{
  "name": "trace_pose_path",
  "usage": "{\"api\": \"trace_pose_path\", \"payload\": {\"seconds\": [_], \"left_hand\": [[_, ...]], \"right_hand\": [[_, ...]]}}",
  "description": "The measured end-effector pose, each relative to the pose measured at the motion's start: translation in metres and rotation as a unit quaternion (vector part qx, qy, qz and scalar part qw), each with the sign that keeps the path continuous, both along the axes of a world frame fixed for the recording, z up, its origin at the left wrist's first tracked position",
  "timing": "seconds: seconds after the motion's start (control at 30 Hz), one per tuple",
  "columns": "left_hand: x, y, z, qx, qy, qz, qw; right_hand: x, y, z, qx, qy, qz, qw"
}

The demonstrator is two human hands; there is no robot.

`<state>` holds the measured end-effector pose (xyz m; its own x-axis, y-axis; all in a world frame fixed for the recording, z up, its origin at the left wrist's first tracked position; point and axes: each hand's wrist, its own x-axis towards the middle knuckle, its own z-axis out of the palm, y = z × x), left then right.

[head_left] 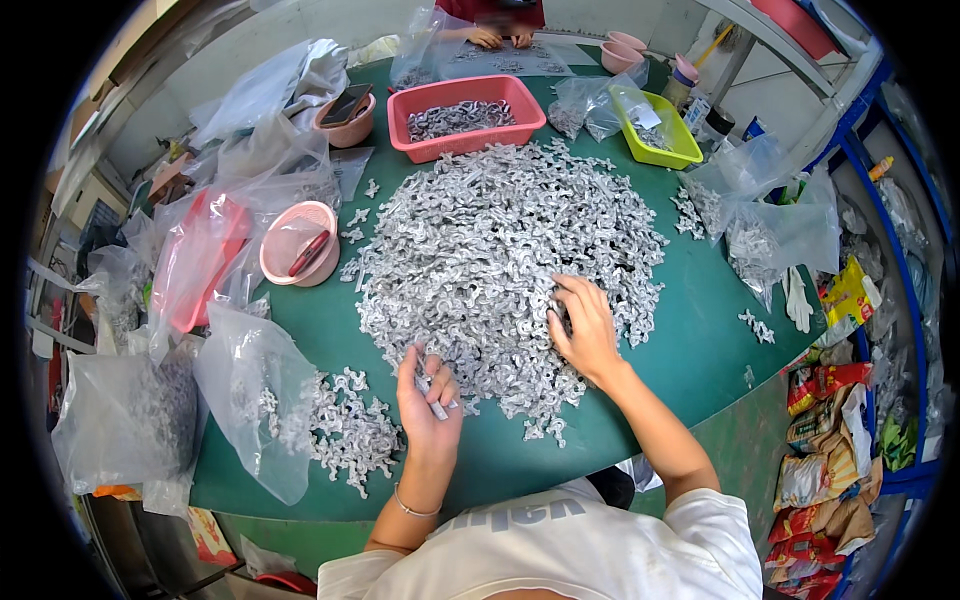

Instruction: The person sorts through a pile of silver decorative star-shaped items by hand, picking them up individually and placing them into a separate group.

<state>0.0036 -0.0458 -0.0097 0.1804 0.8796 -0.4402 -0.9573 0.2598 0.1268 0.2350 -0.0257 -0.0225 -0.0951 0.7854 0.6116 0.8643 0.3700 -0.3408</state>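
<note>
White T-shirt [560, 550]: right under the camera, some lettering across it.
Left hand [430, 395]: palm up at the heap's near edge, fingers curled in around a few silver-grey pieces [437, 409]; bracelet [415, 508] on that wrist.
Right hand [588, 335]: palm down on the heap's near right side, fingers bent, tips down among the pieces. Can't tell if it's pinching one.
Small pile [352, 430]: same sort of bits, loose at the mouth of a clear plastic bag [245, 375], left of the left hand.
Big heap [510, 240]: mid-table, hundreds of them, easily. Little knobbly branched shapes, shiny in spots with dark gaps between, all tangled together. Sits on a green table [700, 335], with strays around the edges.
Pink basket [310, 277]: left of the heap, red-handled tool inside.
Pink tray [430, 150]: just behind the heap, full of darker-looking grey bits.
Lime tray [668, 155]: far right, bag and something white in it.
Co-worker's hands [500, 38]: far edge, over more small bits, red top behind. Too small to tell their grip.
</note>
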Motion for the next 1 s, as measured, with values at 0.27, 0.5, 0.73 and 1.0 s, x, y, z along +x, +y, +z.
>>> {"api": "trace_pose_path", "payload": {"seconds": [0.27,0.5,0.73,1.0], "left_hand": [[-0.004,-0.005,-0.002,0.002,0.012,0.002,1.000],[-0.004,-0.017,-0.005,0.031,0.124,-0.094,0.987],[0.030,-0.025,-0.010,0.092,0.167,-0.225,0.956],[0.045,-0.025,-0.015,0.103,0.165,-0.234,0.953]], "right_hand": [[0.040,-0.008,0.000,0.015,0.045,0.043,0.998],[0.094,0.076,0.013,0.070,0.089,-0.155,0.982],[0.124,0.162,-0.006,-0.105,-0.072,-0.295,0.947],[0.141,0.162,-0.005,-0.147,0.110,-0.323,0.929]]}}
